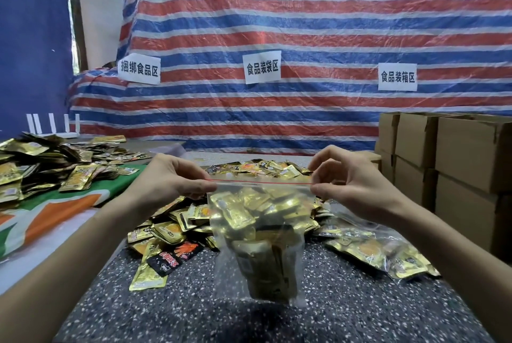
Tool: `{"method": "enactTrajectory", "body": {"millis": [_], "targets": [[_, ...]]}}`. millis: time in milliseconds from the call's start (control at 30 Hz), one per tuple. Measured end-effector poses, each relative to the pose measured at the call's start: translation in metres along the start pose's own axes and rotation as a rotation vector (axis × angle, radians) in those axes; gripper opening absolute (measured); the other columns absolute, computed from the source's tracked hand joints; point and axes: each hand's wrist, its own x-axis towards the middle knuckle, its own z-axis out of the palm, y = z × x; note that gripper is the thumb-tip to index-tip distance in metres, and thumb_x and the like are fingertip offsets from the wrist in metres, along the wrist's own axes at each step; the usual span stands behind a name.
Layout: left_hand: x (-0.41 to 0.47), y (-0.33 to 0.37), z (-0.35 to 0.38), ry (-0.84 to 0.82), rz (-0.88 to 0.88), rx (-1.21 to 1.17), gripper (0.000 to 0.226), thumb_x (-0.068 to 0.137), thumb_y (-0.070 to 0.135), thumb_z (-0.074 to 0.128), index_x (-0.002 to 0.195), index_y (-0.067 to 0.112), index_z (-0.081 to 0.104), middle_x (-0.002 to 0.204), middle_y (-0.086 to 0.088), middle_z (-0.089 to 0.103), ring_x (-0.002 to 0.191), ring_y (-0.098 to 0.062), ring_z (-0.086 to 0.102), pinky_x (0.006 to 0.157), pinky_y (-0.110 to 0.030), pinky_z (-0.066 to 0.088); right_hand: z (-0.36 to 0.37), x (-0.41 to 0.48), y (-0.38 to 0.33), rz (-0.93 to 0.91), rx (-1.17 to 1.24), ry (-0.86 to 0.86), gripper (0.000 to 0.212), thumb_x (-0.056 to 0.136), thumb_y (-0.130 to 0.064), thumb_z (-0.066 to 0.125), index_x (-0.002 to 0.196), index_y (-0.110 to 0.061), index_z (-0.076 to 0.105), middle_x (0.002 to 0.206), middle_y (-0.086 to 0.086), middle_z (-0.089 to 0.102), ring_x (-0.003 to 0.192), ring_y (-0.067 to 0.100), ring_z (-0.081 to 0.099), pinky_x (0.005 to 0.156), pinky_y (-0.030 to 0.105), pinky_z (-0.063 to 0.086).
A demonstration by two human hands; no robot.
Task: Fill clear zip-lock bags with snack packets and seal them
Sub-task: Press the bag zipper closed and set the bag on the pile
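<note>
Zip-lock bag (260,243), packed with snack packets (243,201), hanging above counter (194,306), left hand (166,179) and right hand (352,184) fingers (321,190) clamped on ends of red zip strip (263,182); sealing step, next likely pressing strip closed along length.

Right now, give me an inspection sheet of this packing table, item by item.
Surface: dark speckled tabletop, partly under a green, orange and white cloth.
Job's things: clear zip-lock bag of gold packets, held up; loose gold foil snack packets heaped behind.
Clutter: filled clear bags lying right.
Hands: left hand and right hand pinch the bag's red-lined top ends.
Cables: nothing seen.
Surroundings: brown cardboard boxes, striped plastic tarp, white paper signs.
</note>
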Motion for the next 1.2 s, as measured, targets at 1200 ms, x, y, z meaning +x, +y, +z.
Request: {"method": "enactTrajectory", "body": {"millis": [1200], "targets": [[-0.011,0.004,0.028,-0.056,0.133,0.084,0.01,0.078,0.015,0.079,0.084,0.008,0.078,0.074,-0.01,0.073,0.065,-0.01,0.062,0.06,-0.02,0.05,0.082,0.05,-0.046,-0.152,-0.479,-0.22,0.004,0.092,-0.03,0.065,0.088,-0.029,0.065,0.082,-0.017,0.06,0.082,0.007,0.061,0.076,0.037,0.056]]}}
